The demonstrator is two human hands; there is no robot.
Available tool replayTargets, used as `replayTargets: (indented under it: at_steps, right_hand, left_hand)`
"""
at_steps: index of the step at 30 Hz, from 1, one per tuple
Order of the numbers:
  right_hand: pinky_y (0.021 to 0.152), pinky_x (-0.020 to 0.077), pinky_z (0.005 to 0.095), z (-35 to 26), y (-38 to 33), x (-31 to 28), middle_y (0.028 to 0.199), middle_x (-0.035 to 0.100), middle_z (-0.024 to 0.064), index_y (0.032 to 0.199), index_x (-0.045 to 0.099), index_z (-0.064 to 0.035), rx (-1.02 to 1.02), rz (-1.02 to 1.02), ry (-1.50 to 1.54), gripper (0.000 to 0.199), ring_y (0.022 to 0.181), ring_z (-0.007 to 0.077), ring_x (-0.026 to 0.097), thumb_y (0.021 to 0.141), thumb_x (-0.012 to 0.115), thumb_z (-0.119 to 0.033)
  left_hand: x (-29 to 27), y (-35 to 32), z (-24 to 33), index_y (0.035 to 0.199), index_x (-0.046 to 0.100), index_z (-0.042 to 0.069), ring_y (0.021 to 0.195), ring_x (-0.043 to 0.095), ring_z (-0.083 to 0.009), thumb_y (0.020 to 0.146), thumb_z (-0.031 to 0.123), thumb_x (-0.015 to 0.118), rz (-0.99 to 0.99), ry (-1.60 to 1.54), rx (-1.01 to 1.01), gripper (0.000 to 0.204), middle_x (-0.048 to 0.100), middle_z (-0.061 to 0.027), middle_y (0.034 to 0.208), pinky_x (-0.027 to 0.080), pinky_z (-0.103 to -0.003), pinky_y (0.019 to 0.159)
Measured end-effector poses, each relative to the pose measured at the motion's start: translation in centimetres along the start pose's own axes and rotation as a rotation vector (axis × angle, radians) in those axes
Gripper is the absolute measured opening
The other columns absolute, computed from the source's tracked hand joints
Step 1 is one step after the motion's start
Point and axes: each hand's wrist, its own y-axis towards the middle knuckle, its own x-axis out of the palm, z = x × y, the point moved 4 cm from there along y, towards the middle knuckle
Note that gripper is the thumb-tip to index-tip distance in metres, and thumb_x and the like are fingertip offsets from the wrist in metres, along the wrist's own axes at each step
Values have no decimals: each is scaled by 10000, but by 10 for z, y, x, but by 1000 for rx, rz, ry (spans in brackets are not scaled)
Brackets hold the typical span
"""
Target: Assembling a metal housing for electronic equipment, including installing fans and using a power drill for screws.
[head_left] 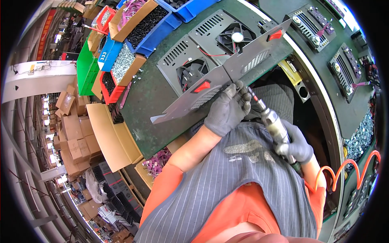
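My right hand [296,142], in a grey glove, is wrapped round a silver air screwdriver [275,126] whose tip slants up and to the left. My left hand [229,107], gloved too, has its fingers pinched together beside that tip; whatever lies between them is too small to make out. Just beyond the left fingertips, two grey sheet-metal housings stand side by side at the bench's near edge. The left housing [170,54] and the right housing [206,28] each carry a black fan, and each has an upright front panel with a red switch [202,86].
Blue bins of black screws [150,30] and a box of silver screws [123,65] crowd the bench's far left. An orange coiled hose [348,166] runs at the right. Finned circuit assemblies [312,28] lie on the right-hand surface. An open cardboard box [109,135] stands left of the bench.
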Motion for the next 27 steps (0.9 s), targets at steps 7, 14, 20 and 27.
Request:
replayTargets:
  at_steps: [7,14,20,27]
  right_hand:
    - [854,436,300,10,-9,5,1049,575,78,1237,498,25,-45,25,-87,807,940,155,552,584,806,-335]
    - [871,435,305,16,-7,3,1069,580,95,1260,482,30,-95,56,-35,847,959,173,562,585,816,-359]
    - [873,440,294,2,-5,6,1045,603,89,1283,456,39,-119,84,-196,893,941,165,575,594,828,-389]
    - [836,417,272,13,-8,-16,997,581,31,1219,506,38,-134,274,-96,849,890,126,520,563,826,-396]
  left_hand:
    - [22,6,-11,1052,551,101,932,590,-209,941,274,534,-85,-7,-52,206,571,-54,996,496,-362,793]
    - [28,9,-12,1070,544,93,916,590,-203,937,263,540,-93,-15,-35,216,573,-57,1012,496,-347,775]
    - [32,0,5,1136,526,73,903,580,-187,935,230,547,-48,464,173,256,558,-53,1040,487,-332,796]
    - [142,-99,35,1140,563,0,1008,590,-335,885,220,586,-1162,1198,-78,338,589,-194,1080,493,-423,852]
